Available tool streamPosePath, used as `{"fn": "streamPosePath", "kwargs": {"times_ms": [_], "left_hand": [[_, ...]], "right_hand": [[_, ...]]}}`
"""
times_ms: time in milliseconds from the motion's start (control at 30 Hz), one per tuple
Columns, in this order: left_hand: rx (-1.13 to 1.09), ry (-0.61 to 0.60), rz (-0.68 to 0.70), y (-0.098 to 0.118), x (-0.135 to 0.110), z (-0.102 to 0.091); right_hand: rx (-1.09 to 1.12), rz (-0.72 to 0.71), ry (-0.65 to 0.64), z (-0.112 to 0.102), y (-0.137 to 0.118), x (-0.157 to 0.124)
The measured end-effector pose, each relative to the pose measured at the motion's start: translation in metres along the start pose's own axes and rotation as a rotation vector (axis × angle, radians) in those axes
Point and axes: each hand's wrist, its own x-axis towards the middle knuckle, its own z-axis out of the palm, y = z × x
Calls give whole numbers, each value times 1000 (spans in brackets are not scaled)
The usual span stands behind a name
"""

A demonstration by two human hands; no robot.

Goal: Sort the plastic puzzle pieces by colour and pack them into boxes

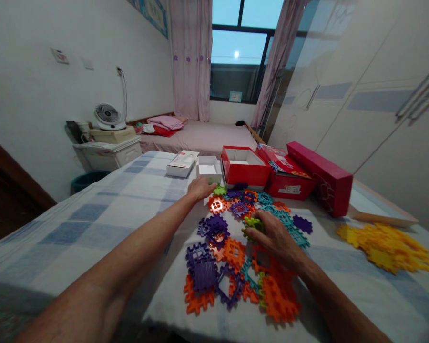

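Note:
My right hand [273, 233] is closed round lime-green interlocking plastic building pieces [253, 223], thumb and fingers on either side of them. My left hand [200, 188] is at the near edge of a small white open box [210, 167], fingers bent forward; what they hold is hidden. Just right of its fingertips lies another lime-green piece [220, 190]. Between and below my hands spreads a mixed pile of notched pieces: purple ones [204, 274], orange ones [234, 252] and teal ones [284, 219]. A stack of orange pieces [280, 297] lies under my right forearm.
Behind the pile stand an open red box [245, 166], a closed red carton [289, 183] and a long crimson box [321, 178]. A white carton [182, 163] is at the left. Yellow pieces [389, 245] are heaped at the right on the checked cloth [125, 205].

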Motion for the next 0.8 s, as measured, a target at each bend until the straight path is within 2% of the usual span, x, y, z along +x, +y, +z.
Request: {"fn": "streamPosePath", "kwargs": {"times_ms": [233, 400, 533, 700, 800], "left_hand": [[-13, 30, -84, 17, 2, 17], [-108, 7, -153, 8, 13, 18], [-225, 29, -141, -4, 15, 20], [-381, 136, -75, -12, -8, 11], [-412, 316, 47, -10, -32, -2]], "right_hand": [[20, 30, 35, 7, 6, 0], [29, 28, 56, 5, 4, 0], [56, 55, 104, 4, 5, -1], [141, 116, 159, 3, 5, 0], [177, 122, 181, 0, 2, 0]]}}
